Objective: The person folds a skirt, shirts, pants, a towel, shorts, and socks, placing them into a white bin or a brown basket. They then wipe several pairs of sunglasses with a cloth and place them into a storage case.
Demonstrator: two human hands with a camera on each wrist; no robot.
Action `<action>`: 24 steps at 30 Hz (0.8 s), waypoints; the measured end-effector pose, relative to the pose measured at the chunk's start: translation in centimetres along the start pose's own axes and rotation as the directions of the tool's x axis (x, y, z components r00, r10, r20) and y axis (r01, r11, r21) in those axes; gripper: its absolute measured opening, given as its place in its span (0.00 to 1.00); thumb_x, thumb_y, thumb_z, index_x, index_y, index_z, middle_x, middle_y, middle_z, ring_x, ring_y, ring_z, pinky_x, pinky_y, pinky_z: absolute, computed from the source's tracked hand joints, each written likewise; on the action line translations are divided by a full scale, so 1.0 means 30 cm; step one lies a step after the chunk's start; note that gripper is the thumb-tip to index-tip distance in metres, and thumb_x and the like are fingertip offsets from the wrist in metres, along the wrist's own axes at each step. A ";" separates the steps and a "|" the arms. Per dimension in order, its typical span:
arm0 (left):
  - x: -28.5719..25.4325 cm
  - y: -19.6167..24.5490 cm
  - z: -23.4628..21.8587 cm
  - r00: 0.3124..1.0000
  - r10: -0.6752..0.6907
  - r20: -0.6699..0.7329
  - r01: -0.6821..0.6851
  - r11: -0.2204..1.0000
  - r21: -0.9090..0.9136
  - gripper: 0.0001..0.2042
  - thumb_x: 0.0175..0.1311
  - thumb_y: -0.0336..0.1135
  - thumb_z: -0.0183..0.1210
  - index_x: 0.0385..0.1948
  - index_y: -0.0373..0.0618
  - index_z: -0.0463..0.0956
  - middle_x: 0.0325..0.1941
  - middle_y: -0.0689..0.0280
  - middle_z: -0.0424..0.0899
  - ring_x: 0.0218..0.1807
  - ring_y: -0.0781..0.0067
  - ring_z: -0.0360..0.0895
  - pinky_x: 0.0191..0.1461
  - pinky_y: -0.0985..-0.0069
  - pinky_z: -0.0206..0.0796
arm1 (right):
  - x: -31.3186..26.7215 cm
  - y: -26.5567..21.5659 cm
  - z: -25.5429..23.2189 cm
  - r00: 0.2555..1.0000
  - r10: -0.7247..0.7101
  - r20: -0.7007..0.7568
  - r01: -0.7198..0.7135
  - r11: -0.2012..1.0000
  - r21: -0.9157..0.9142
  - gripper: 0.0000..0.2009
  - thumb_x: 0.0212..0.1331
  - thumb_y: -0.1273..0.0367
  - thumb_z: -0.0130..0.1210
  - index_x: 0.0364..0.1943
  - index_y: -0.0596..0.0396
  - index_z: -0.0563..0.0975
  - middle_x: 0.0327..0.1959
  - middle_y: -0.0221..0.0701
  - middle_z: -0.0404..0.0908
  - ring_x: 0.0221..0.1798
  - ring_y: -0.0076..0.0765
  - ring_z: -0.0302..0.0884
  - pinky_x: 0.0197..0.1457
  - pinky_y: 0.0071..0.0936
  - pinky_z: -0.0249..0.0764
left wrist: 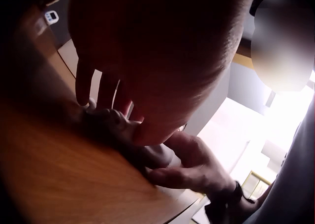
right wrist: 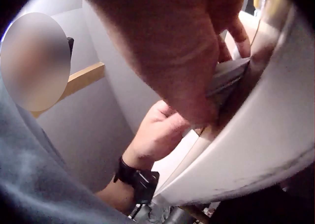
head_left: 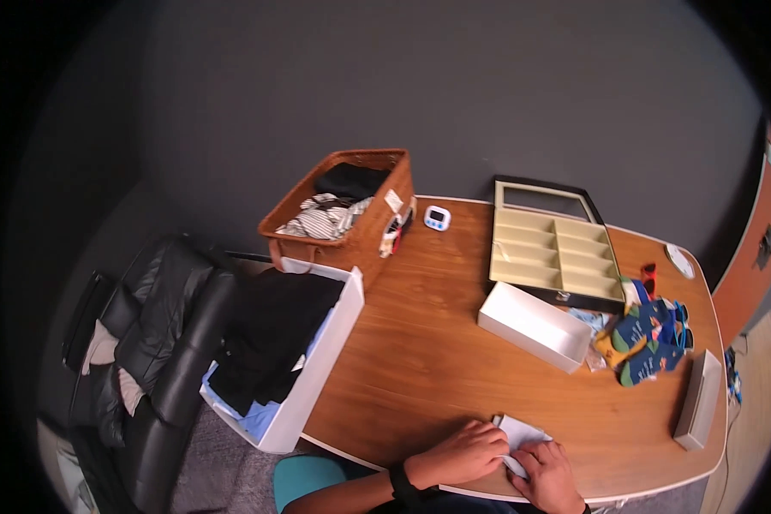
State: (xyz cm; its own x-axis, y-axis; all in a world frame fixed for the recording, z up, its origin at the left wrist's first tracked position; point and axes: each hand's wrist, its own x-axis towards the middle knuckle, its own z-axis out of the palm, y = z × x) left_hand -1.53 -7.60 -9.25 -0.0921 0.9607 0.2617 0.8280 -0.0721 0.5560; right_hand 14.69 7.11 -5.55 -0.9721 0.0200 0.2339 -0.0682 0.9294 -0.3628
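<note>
A small light-grey folded cloth (head_left: 522, 431) lies at the table's near edge, its exact kind hidden by the hands. At its left side my left hand (head_left: 467, 452) pinches it with curled fingers. My right hand (head_left: 550, 476) grips the near right part, thumb toward the left hand. From the right wrist view, the grey cloth (right wrist: 229, 79) shows as layered folds under the right hand's fingers. Seen from the left wrist, both hands meet low over the wooden tabletop.
Beyond the hands stand an open white box (head_left: 535, 330) and a compartment case (head_left: 557, 253) with its lid up. Patterned socks (head_left: 647, 338) and sunglasses are piled at right, near another narrow box (head_left: 700, 401). Leftward are a wicker basket (head_left: 377, 224) and a white bin (head_left: 321, 364) of clothes.
</note>
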 end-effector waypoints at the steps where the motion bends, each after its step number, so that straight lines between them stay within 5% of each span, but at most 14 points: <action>1: -0.002 -0.006 0.002 1.000 0.008 -0.010 -0.009 0.995 -0.096 0.08 0.59 0.32 0.58 0.38 0.44 0.76 0.43 0.63 0.75 0.50 0.63 0.72 0.54 0.66 0.62 | -0.003 0.002 0.009 0.998 -0.023 -0.051 0.020 0.998 -0.053 0.11 0.61 0.75 0.55 0.48 0.57 0.76 0.39 0.31 0.81 0.39 0.28 0.78 0.44 0.23 0.74; 2: 0.002 -0.006 -0.010 1.000 -0.005 -0.023 0.003 0.997 -0.083 0.08 0.59 0.32 0.58 0.38 0.44 0.76 0.43 0.63 0.75 0.50 0.63 0.72 0.54 0.66 0.62 | -0.009 0.014 0.020 0.998 -0.045 -0.050 0.042 0.998 -0.050 0.11 0.61 0.75 0.55 0.48 0.57 0.76 0.39 0.31 0.81 0.39 0.28 0.78 0.44 0.23 0.74; 4: 0.013 0.006 -0.062 0.999 -0.038 0.021 0.043 0.934 -0.355 0.09 0.62 0.34 0.59 0.41 0.42 0.74 0.42 0.61 0.75 0.46 0.59 0.73 0.51 0.66 0.64 | -0.009 0.035 0.034 0.998 0.065 -0.026 -0.050 0.920 0.389 0.10 0.59 0.76 0.55 0.44 0.58 0.78 0.38 0.30 0.80 0.38 0.29 0.78 0.42 0.25 0.74; 5: 0.010 0.019 -0.108 0.964 -0.166 0.209 0.250 0.836 -0.489 0.14 0.64 0.35 0.59 0.48 0.41 0.72 0.43 0.60 0.77 0.45 0.59 0.75 0.50 0.67 0.66 | -0.021 0.031 0.022 0.946 0.219 0.238 -0.323 0.616 0.719 0.11 0.61 0.76 0.52 0.47 0.56 0.76 0.39 0.30 0.80 0.37 0.26 0.77 0.41 0.24 0.75; 6: 0.003 0.038 -0.148 0.964 -0.176 0.200 0.253 0.838 -0.484 0.14 0.64 0.35 0.59 0.48 0.41 0.72 0.43 0.60 0.77 0.45 0.59 0.75 0.50 0.67 0.66 | -0.016 0.043 0.039 0.949 0.205 0.238 -0.314 0.619 0.720 0.11 0.61 0.76 0.52 0.47 0.56 0.76 0.39 0.30 0.80 0.37 0.26 0.77 0.41 0.24 0.75; 8: -0.012 0.068 -0.211 0.967 -0.231 0.104 0.248 0.773 -0.584 0.19 0.65 0.37 0.59 0.54 0.41 0.68 0.44 0.60 0.78 0.49 0.66 0.75 0.52 0.70 0.67 | 0.017 0.053 0.059 0.853 0.339 0.398 -0.491 0.257 0.833 0.11 0.59 0.68 0.62 0.43 0.57 0.78 0.38 0.25 0.80 0.41 0.21 0.74 0.46 0.23 0.70; 9: -0.011 0.070 -0.247 0.928 -0.291 0.232 0.372 0.723 -0.583 0.23 0.66 0.35 0.59 0.60 0.41 0.64 0.48 0.61 0.77 0.52 0.75 0.73 0.54 0.75 0.66 | 0.040 0.031 0.046 0.861 0.327 0.388 -0.455 0.157 0.877 0.07 0.63 0.73 0.58 0.42 0.59 0.77 0.34 0.22 0.79 0.37 0.14 0.71 0.41 0.16 0.69; 10: -0.034 0.039 -0.252 0.931 -0.313 0.187 0.341 0.569 -0.748 0.23 0.67 0.31 0.58 0.62 0.42 0.62 0.50 0.63 0.75 0.53 0.79 0.71 0.54 0.79 0.65 | 0.075 0.009 0.051 0.868 0.308 0.389 -0.452 0.168 0.876 0.07 0.63 0.73 0.58 0.42 0.59 0.77 0.34 0.22 0.79 0.37 0.14 0.71 0.41 0.16 0.69; 14: -0.102 0.025 -0.350 0.916 -0.401 -0.004 0.252 0.581 -0.774 0.24 0.68 0.28 0.56 0.64 0.43 0.59 0.51 0.66 0.72 0.53 0.81 0.69 0.56 0.80 0.64 | 0.136 -0.013 0.112 0.896 0.235 0.377 -0.413 0.130 0.901 0.07 0.63 0.75 0.56 0.44 0.60 0.75 0.36 0.27 0.81 0.36 0.19 0.75 0.42 0.20 0.72; 16: -0.131 0.008 -0.433 0.895 -0.412 -0.173 0.139 0.624 -0.769 0.25 0.67 0.28 0.56 0.65 0.43 0.58 0.52 0.68 0.71 0.54 0.82 0.67 0.58 0.80 0.62 | 0.169 -0.014 0.157 0.937 -0.014 0.350 -0.349 -0.140 0.927 0.08 0.66 0.76 0.52 0.46 0.61 0.73 0.37 0.33 0.81 0.36 0.24 0.78 0.43 0.23 0.75; 18: -0.158 -0.007 -0.561 0.845 -0.494 -0.206 0.224 0.676 -0.702 0.28 0.66 0.26 0.57 0.66 0.43 0.56 0.53 0.68 0.69 0.56 0.82 0.65 0.59 0.79 0.61 | 0.190 0.006 0.211 0.901 -0.091 0.424 -0.429 -0.051 0.902 0.09 0.67 0.77 0.48 0.50 0.60 0.71 0.38 0.36 0.81 0.37 0.26 0.79 0.44 0.24 0.76; 20: -0.177 -0.037 -0.689 0.805 -0.503 -0.314 0.341 0.826 -0.449 0.29 0.65 0.24 0.58 0.66 0.45 0.56 0.50 0.68 0.72 0.51 0.83 0.70 0.52 0.81 0.67 | 0.194 0.017 0.258 0.882 -0.165 0.441 -0.454 -0.049 0.890 0.11 0.67 0.76 0.49 0.51 0.58 0.71 0.41 0.35 0.79 0.39 0.25 0.77 0.45 0.23 0.76; 22: -0.168 -0.100 -0.791 0.761 -0.493 -0.422 0.238 0.817 -0.525 0.27 0.63 0.23 0.59 0.64 0.44 0.60 0.50 0.69 0.72 0.47 0.83 0.71 0.50 0.80 0.67 | 0.188 0.041 0.318 0.855 -0.186 0.485 -0.491 0.013 0.871 0.11 0.67 0.76 0.49 0.52 0.58 0.71 0.42 0.34 0.79 0.40 0.24 0.77 0.45 0.23 0.76; 24: -0.139 -0.165 -0.920 0.745 -0.471 -0.472 0.261 0.858 -0.442 0.26 0.64 0.23 0.57 0.63 0.46 0.61 0.38 0.70 0.77 0.40 0.84 0.74 0.41 0.81 0.69 | 0.185 0.051 0.340 0.824 -0.200 0.530 -0.527 0.073 0.847 0.12 0.67 0.76 0.49 0.53 0.58 0.71 0.43 0.32 0.78 0.40 0.23 0.76 0.45 0.23 0.76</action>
State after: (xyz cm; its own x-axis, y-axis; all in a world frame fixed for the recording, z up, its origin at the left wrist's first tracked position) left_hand -20.51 -18.64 8.69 -0.7194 0.6236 0.3059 0.4417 0.0709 0.8944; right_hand 6.89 4.88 -14.01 -0.9066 -0.3646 -0.2124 0.3166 -0.2550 -0.9136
